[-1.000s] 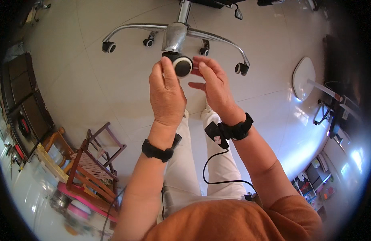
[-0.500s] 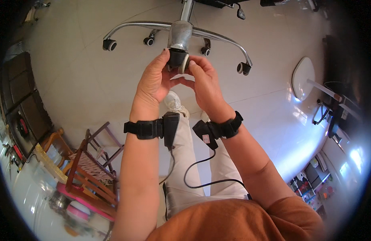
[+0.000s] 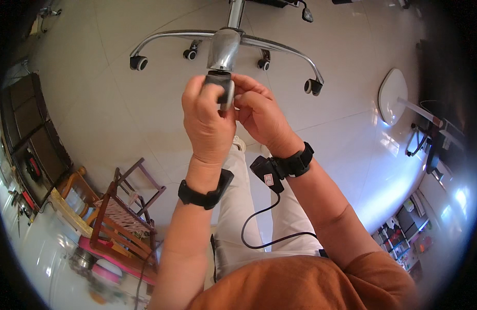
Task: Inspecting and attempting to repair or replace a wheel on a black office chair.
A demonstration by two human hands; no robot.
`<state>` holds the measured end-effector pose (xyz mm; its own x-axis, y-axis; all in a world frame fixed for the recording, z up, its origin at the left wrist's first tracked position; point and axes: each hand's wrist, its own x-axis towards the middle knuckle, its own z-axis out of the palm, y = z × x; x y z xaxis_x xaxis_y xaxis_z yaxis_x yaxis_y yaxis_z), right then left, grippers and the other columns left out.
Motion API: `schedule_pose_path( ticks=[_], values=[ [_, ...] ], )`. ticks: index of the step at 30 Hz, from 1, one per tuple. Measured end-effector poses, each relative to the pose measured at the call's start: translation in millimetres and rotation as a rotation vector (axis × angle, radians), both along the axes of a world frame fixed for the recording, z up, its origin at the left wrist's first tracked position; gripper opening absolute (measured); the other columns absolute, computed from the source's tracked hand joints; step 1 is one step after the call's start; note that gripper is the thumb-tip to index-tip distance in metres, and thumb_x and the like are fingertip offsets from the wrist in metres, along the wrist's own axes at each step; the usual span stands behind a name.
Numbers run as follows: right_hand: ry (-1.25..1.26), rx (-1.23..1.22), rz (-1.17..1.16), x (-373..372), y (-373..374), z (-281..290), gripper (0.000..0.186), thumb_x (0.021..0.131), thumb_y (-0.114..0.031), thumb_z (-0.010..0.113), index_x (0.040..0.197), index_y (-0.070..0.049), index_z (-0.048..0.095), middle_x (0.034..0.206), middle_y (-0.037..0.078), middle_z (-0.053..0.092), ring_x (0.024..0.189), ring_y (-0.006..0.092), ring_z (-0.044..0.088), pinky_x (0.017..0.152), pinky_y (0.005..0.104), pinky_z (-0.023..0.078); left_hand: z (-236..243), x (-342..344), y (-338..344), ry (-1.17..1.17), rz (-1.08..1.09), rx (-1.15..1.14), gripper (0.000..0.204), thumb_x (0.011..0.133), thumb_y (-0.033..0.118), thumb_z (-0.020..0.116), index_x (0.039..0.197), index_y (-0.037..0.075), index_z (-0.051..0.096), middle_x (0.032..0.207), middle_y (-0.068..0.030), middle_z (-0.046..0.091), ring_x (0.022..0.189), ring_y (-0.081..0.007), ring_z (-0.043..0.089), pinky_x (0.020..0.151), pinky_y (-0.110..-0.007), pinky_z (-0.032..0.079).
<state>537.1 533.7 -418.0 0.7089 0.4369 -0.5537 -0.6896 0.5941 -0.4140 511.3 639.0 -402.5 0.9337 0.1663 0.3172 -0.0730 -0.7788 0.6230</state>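
A black caster (image 3: 215, 80) with a pale wheel rim is just under the chrome leg end (image 3: 224, 49) of a swivel chair's base. A dark stem shows between the leg and the caster top; I cannot tell whether it is still seated. My left hand (image 3: 210, 121) is closed on the caster from the left, its fingers bent over the front and a little blurred. My right hand (image 3: 261, 111) is closed too, curled fingers against the caster's right side by the pale wheel. The fingertips behind the caster are hidden.
The other chair legs end in similar casters (image 3: 140, 63) on the tiled floor (image 3: 145, 108). A wooden chair with woven seat (image 3: 126, 212) lies at the left. On the right is a white round-topped piece (image 3: 392, 98). My legs (image 3: 233, 206) are below my hands.
The caster has come down a little from the leg end, so a gap shows. My left hand has turned, its fingers now over the caster's front. The chair leg has shifted slightly left.
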Motion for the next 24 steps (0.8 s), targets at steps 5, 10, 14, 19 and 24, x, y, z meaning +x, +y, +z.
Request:
schedule_pose_path(
  ticks=[5,10,14,19,24],
  values=[
    [0.070,-0.015,0.008,12,0,6,0.041,0.086,-0.021,0.056,0.119,0.002,0.049,0.097,0.007,0.057,0.085,0.0137,0.057,0.071,0.0270,0.052,-7,-12,-3,-0.146,-0.102,0.209,0.028,0.068,-0.004,0.065,0.089,0.008,0.051,0.114,-0.0114,0.049,0.111,-0.0304,0.049,0.086,-0.039,0.046],
    [-0.033,-0.115,0.150,16,-2,-12,0.048,0.085,-0.035,0.062,0.116,0.000,0.050,0.097,0.007,0.058,0.087,0.0130,0.057,0.071,0.0273,0.051,6,-19,-1,-0.017,-0.170,-0.027,0.027,0.072,0.002,0.065,0.094,0.005,0.050,0.114,-0.0156,0.051,0.111,-0.0318,0.049,0.091,-0.038,0.041],
    [0.118,-0.006,0.137,10,6,-30,0.041,0.085,-0.037,0.062,0.108,-0.005,0.051,0.091,0.004,0.059,0.081,0.0137,0.058,0.074,0.0331,0.052,-2,1,14,0.205,0.135,-0.464,0.037,0.072,0.009,0.070,0.100,0.000,0.048,0.106,-0.0150,0.053,0.100,-0.0252,0.054,0.086,-0.035,0.046],
    [0.238,-0.084,0.143,11,18,-38,0.032,0.087,-0.036,0.060,0.100,-0.008,0.051,0.081,0.001,0.056,0.076,0.0128,0.058,0.071,0.0342,0.051,3,14,16,0.552,0.255,-1.111,0.052,0.072,0.013,0.073,0.110,0.000,0.040,0.104,-0.0131,0.051,0.094,-0.0180,0.053,0.080,-0.031,0.048],
    [0.097,-0.305,0.127,2,12,-24,0.033,0.090,-0.039,0.054,0.098,-0.007,0.052,0.086,0.001,0.058,0.077,0.0128,0.057,0.068,0.0317,0.051,-7,5,13,0.166,0.130,-0.246,0.056,0.064,0.006,0.076,0.109,0.005,0.043,0.105,-0.0118,0.047,0.097,-0.0262,0.051,0.079,-0.034,0.046]
  ],
)
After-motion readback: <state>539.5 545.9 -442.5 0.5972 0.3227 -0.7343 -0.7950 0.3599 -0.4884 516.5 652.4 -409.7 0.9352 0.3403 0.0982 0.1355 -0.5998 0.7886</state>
